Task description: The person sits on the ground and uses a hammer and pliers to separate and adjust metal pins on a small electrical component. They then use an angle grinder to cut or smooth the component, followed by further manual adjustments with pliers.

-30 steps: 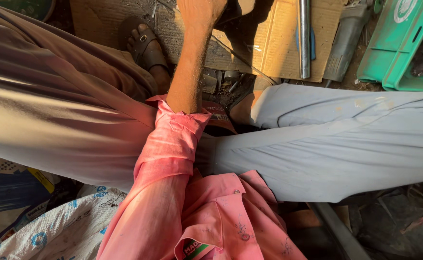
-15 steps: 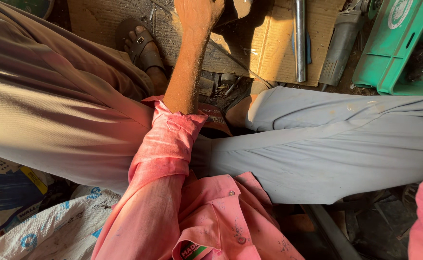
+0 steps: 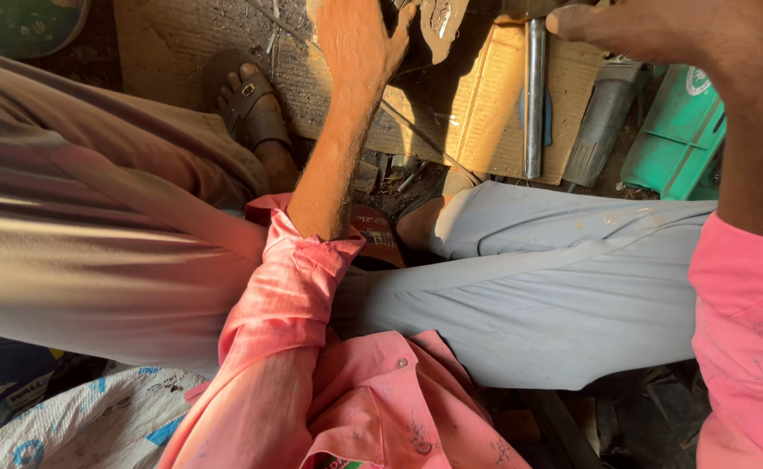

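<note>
The left hand (image 3: pixel 355 43) presses, fingers spread, on a dark piece (image 3: pixel 416 30) at the cardboard's (image 3: pixel 477 113) top edge, while the right hand (image 3: pixel 660 30), grip unclear, hovers beside the upright steel bar (image 3: pixel 534 95)

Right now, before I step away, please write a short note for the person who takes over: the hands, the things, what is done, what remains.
Left hand: stretched forward, on a worn metal piece at the top edge. The grip is hidden.
Right hand: raised at top right, fingers close to the upper end of the steel-shafted tool. Contact is unclear.
Things: the tool lies on cardboard. A grey power tool and a green case lie to its right.
Done: cannot be read, since the frame cuts off the metal piece.
Left: the steel-shafted tool is not yet lifted.
</note>
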